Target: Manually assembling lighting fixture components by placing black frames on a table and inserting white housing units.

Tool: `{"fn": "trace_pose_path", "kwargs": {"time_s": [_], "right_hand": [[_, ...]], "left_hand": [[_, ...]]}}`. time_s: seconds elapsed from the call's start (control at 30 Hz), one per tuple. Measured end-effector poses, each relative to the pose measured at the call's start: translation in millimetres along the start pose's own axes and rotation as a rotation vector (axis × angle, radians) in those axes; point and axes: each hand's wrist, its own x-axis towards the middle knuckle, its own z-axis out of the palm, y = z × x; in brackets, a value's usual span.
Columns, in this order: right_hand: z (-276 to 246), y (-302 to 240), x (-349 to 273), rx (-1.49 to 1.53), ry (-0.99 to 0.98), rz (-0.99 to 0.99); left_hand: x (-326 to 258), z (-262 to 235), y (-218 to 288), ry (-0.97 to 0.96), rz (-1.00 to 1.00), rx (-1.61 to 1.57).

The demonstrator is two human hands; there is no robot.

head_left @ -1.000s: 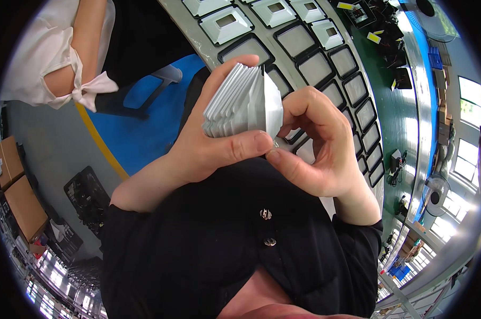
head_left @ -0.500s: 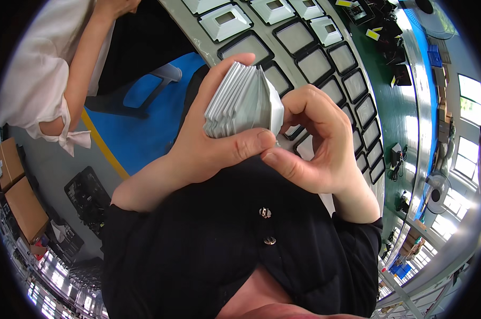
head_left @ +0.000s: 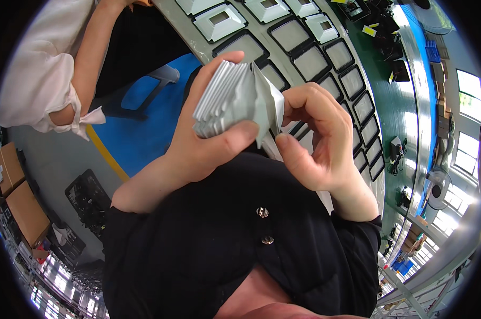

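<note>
My left hand is wrapped around a nested stack of thin white reflectors, held up over the near edge of the table. Its thumb presses on the lower side of the stack, and its fingers reach behind it. At the right end, the outermost reflector stands apart from the others. My right hand pinches that one by its right edge, fingers curled and thumb at the lower corner. Beyond my hands, rows of black rectangular frames lie on the table; white reflectors with rectangular openings sit in several far ones.
At the upper left, a co-worker's bare forearm reaches toward the far table edge. A grey chair part stands on blue flooring beside the table. Cardboard boxes are at the far left. A fan stands off to the right.
The outermost reflector has tilted away from the stack, widening the gap. My left hand and the stack have shifted slightly left, and the two thumbs have moved apart.
</note>
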Motion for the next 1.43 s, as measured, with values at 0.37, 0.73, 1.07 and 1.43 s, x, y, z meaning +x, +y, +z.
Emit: {"fn": "trace_pose_path", "kwargs": {"time_s": [0.37, 0.73, 1.07, 1.43], "right_hand": [[-41, 10, 8, 0.023, -0.146, 0.158], [-60, 90, 76, -0.933, -0.221, 0.001], [-58, 109, 92, -0.958, -0.220, -0.059], [-54, 118, 85, -0.747, -0.113, 0.116]], "left_hand": [[5, -18, 1, 0.060, -0.193, -0.262], [35, -42, -19, 0.164, -0.195, -0.361], [48, -42, -21, 0.199, -0.273, -0.335], [41, -43, -24, 0.170, -0.280, -0.298]]}}
